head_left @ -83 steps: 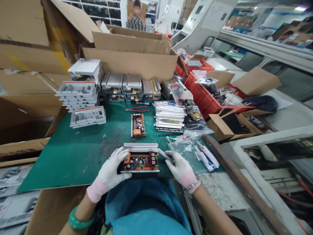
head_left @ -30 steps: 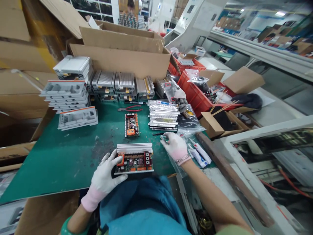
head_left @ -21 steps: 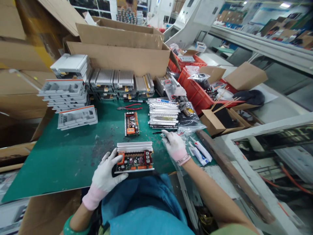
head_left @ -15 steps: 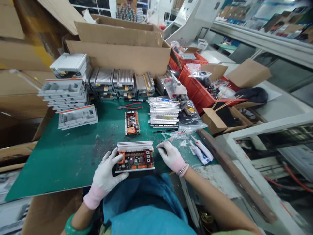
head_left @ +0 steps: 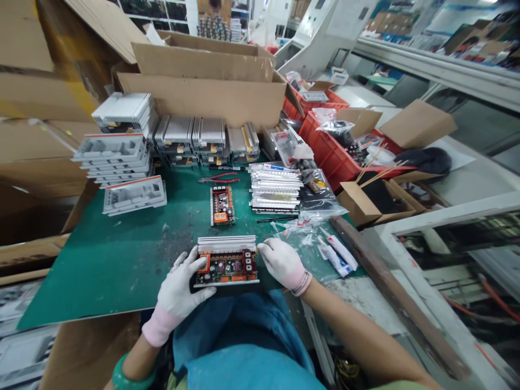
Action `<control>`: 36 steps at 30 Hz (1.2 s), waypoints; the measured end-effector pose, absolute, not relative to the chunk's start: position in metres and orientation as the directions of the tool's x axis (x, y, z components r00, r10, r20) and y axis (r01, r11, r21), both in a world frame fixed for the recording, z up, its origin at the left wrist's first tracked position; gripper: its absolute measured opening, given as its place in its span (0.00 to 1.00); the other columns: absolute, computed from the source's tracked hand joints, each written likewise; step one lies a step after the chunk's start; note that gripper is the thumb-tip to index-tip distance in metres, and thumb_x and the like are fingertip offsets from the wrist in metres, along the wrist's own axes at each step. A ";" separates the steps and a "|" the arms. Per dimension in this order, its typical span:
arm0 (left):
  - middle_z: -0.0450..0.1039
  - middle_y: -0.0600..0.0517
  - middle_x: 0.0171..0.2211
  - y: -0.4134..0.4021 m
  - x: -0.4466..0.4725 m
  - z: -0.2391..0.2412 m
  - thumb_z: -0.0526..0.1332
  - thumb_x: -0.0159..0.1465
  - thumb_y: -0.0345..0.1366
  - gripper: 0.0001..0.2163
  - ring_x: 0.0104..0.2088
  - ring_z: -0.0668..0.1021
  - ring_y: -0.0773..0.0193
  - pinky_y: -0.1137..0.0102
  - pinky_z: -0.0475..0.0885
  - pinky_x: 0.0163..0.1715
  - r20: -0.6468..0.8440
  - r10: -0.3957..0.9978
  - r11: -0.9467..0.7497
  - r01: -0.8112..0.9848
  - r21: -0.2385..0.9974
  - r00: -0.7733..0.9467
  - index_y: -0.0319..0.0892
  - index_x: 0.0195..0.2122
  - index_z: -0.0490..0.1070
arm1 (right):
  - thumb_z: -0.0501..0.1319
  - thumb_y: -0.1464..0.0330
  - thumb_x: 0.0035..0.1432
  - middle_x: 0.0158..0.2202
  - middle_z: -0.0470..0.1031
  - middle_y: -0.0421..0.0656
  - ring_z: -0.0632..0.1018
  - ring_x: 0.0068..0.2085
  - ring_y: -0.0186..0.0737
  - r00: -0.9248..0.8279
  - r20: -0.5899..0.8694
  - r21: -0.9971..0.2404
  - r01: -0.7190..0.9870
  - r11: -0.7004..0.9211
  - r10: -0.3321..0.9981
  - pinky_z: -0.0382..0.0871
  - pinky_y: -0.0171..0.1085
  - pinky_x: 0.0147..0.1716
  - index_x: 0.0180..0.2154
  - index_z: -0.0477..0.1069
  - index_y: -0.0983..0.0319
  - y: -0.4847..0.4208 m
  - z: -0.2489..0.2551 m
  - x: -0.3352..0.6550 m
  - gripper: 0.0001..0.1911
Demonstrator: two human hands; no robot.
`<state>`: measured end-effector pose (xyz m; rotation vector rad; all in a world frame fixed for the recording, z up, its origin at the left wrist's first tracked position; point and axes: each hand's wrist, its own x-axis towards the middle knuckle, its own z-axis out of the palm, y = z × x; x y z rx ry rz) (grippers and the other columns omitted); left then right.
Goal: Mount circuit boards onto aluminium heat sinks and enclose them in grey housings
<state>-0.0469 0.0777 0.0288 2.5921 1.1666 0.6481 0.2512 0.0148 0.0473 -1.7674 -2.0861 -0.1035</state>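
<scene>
A circuit board (head_left: 229,266) with orange and dark red parts lies at the green table's front edge, a ribbed silver heatsink (head_left: 226,244) along its far side. My left hand (head_left: 179,281), in a white glove, grips the board's left end, fingers on the orange part and thumb by the near edge. At the right end, my gloved right hand (head_left: 281,262) is closed in a pinch close to the corner where heatsink and board meet. What sits between those fingertips, if anything, is too small to make out. Farther back lies a second circuit board (head_left: 222,206).
Red-handled pliers (head_left: 219,177) and a pile of silver strips (head_left: 275,189) lie beyond the boards. Grey housings (head_left: 136,194) and finned heatsinks (head_left: 209,132) are stacked behind. Tubes (head_left: 339,254), a plastic bag (head_left: 325,197) and a red crate (head_left: 325,143) stand or lie right.
My right hand has moved slightly left, closer to the board's right end. My left hand keeps its place on the board. The whole view has shifted a little.
</scene>
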 end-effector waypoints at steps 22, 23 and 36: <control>0.64 0.43 0.61 0.073 -0.041 0.044 0.66 0.55 0.48 0.26 0.58 0.70 0.46 0.54 0.70 0.55 0.275 0.770 -0.637 0.675 0.372 0.576 0.46 0.53 0.67 | 0.60 0.72 0.60 0.25 0.72 0.39 0.70 0.31 0.37 -0.256 0.488 -0.001 0.956 0.293 0.835 0.58 0.37 0.35 0.27 0.72 0.59 0.030 0.063 0.257 0.08; 0.64 0.43 0.61 0.073 -0.041 0.044 0.66 0.55 0.48 0.26 0.58 0.70 0.46 0.54 0.70 0.55 0.276 0.769 -0.638 0.674 0.372 0.577 0.46 0.53 0.67 | 0.61 0.72 0.58 0.25 0.72 0.39 0.71 0.31 0.37 -0.161 0.498 -0.066 0.973 0.223 0.852 0.58 0.37 0.34 0.27 0.72 0.59 0.025 0.057 0.253 0.08; 0.63 0.42 0.61 0.074 -0.043 0.039 0.67 0.54 0.50 0.27 0.59 0.69 0.43 0.51 0.71 0.54 0.274 0.782 -0.622 0.677 0.392 0.560 0.45 0.53 0.68 | 0.58 0.71 0.62 0.40 0.79 0.46 0.76 0.41 0.43 0.076 0.334 -0.219 0.976 -0.001 0.940 0.63 0.41 0.40 0.46 0.74 0.59 0.028 0.060 0.256 0.12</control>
